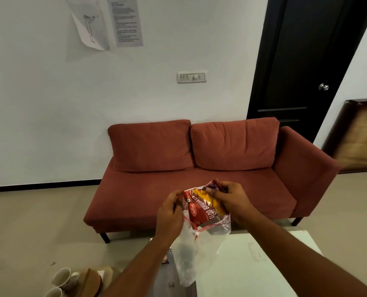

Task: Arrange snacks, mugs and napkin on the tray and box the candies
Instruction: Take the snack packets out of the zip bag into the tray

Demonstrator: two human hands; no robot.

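Note:
A red and yellow snack packet (204, 207) sits half inside a clear plastic bag (191, 254) that hangs down over the white table (253, 264). My left hand (169, 213) pinches the bag's left rim. My right hand (231, 200) grips the packet's top right corner. Both hands are raised above the table's far edge. Two pale mugs (61, 280) lie beside a round wooden tray (90, 279) at the lower left. A small red wrapper (165, 259) peeks out beside my left forearm.
A red two-seat sofa (199, 168) stands just beyond the table. A black door (306, 61) is at the back right, with a wooden panel (358, 136) leaning on the right wall. Papers (114, 22) and a switch plate (191, 77) hang on the white wall.

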